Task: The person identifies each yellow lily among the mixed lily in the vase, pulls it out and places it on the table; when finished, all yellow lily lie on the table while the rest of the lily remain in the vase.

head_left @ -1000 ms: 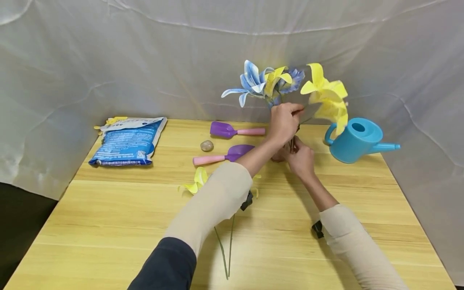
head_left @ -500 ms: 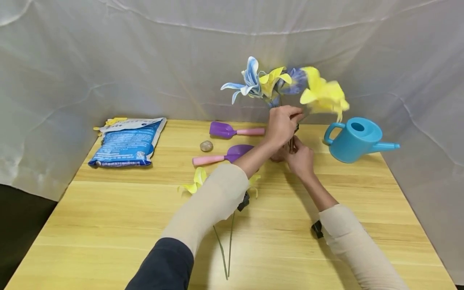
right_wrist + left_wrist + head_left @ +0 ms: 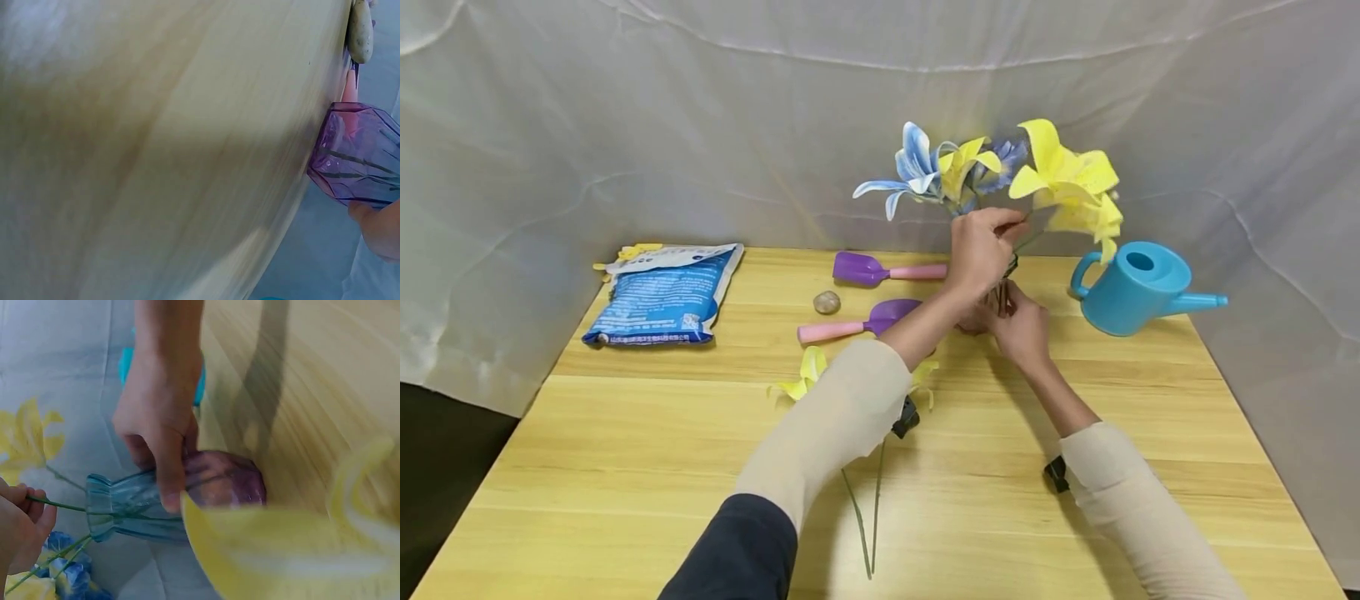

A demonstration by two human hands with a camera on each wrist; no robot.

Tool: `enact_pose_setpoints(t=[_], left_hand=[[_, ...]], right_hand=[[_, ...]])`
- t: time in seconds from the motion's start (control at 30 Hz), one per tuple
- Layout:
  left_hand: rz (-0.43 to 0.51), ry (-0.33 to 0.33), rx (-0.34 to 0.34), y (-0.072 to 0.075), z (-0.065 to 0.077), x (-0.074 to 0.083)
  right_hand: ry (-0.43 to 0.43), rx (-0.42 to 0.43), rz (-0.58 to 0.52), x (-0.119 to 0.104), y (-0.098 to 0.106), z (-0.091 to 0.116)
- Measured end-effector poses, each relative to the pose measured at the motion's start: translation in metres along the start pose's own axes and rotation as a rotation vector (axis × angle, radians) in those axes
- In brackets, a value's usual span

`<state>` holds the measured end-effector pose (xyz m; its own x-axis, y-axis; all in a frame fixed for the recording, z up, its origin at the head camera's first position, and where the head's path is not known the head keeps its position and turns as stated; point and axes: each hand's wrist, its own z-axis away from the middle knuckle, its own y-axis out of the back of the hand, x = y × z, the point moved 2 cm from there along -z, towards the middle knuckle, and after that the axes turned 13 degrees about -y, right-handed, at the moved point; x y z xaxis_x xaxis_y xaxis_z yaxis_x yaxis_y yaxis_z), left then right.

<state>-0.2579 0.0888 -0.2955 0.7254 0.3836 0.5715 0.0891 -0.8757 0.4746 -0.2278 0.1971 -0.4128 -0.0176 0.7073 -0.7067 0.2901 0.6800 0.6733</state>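
My left hand [image 3: 985,254] pinches a thin green flower stem [image 3: 62,505] just above the mouth of a ribbed glass vase [image 3: 134,506], blue at the top and purple below. Lower down, my right hand [image 3: 159,425] grips the vase's body; stems show through the purple base in the right wrist view. Above my hands stand a blue-and-white lily [image 3: 916,162], a small yellow bloom [image 3: 966,162] and a blue-purple flower [image 3: 1007,158]. To the right leans a large yellow lily [image 3: 1067,171]. My hands cover most of the vase in the head view.
Yellow flowers [image 3: 805,379] with long stems lie under my left forearm. Two purple scoops, one at the back [image 3: 859,268] and one nearer [image 3: 829,332], lie by a stone [image 3: 827,302]. A blue watering can [image 3: 1135,292] stands right, a blue bag [image 3: 658,296] left.
The large yellow lily on the right swings and has shifted slightly left. My left hand has moved a little left, keeping its pinch; my right hand stays in place on the vase.
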Motion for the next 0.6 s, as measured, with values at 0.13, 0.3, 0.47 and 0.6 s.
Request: enact_pose_setpoints(t=[0.13,0.3,0.47,0.6], left_hand=[[0.032,-0.005,-0.04,-0.0005,0.0019,0.0018],[0.006,-0.003,-0.076,-0.0012,0.0041,-0.0011],[-0.039,-0.001,-0.067,0.0013,0.0052,-0.0038],[-0.033,0.009,-0.098,0.0013,0.0054,-0.0041]], right_hand=[[-0.02,-0.014,-0.014,0.0008,-0.0001,0.0001],[0.009,0.008,0.034,-0.0009,0.0002,-0.0013],[-0.024,-0.007,0.029,-0.0011,-0.0008,-0.0027],[-0.025,-0.02,0.031,0.0001,-0.0015,-0.0025]])
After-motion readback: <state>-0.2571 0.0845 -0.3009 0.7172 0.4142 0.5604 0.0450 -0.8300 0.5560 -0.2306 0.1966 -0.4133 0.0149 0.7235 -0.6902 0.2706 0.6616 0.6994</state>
